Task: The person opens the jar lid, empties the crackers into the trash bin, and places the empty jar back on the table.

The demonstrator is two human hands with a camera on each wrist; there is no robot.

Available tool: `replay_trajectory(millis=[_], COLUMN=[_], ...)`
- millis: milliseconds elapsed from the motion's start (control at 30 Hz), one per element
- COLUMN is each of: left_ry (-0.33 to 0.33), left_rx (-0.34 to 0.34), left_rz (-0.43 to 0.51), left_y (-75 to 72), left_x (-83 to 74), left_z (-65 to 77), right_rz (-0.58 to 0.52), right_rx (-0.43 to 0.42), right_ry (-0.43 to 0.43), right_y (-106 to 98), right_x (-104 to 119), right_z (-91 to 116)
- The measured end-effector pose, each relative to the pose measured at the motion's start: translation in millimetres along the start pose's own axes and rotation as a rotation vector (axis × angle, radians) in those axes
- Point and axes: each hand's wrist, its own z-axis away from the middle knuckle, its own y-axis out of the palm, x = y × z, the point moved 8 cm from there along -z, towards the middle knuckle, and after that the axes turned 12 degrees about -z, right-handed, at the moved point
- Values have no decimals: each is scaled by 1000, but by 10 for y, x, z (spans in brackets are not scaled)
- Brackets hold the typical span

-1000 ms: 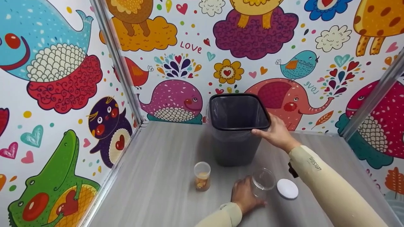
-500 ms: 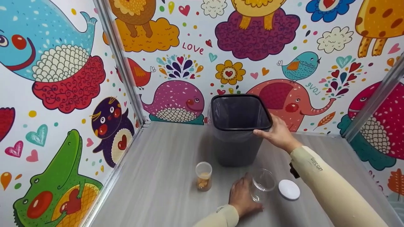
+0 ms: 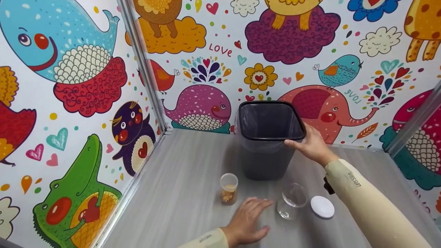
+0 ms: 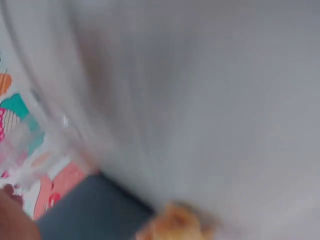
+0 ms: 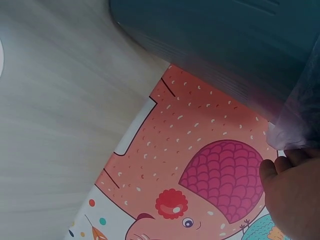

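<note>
Right hand [image 3: 311, 146]: grips the near right corner of the bin's rim, fingers curled over the edge, thumb on the outside; the wrist view shows the fingers [image 5: 292, 195] against the clear liner.
Bin [image 3: 267, 151]: dark grey, square-mouthed, upright on the table near the back wall, lined with a clear bag [image 3: 262, 146] folded over the rim.
Left hand [image 3: 248, 220]: lies palm down on the table, fingers straight and spread apart, holding nothing; fingertips point toward the two jars.
Small jar [image 3: 228, 188]: clear plastic, upright, lid off, orange-brown pieces in the bottom; stands just ahead of the left hand, not touching it, in front of the bin's left corner.
Glass jar [image 3: 291, 205]: clear, looks empty, open, tilted toward the viewer; just right of the left hand's fingertips, apart from them.
White lid [image 3: 322, 207]: round, flat on the table, just right of the glass jar, near the right forearm.
Table [image 3: 186, 179]: pale grey wood grain.
Walls [image 3: 86, 86]: cartoon animal prints on three sides, with metal corner posts.
Left wrist view: blurred; only grey table, a dark edge and an orange smear can be told.
</note>
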Motion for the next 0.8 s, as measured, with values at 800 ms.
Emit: replay_trajectory(millis=[800], left_ry=[-807], left_rx=[313], left_rz=[383], left_y=[180], left_x=[1644], left_z=[984], right_rz=[9], right_rx=[-8], right_ry=[-10], right_y=[-2], right_x=[0], right_z=[4])
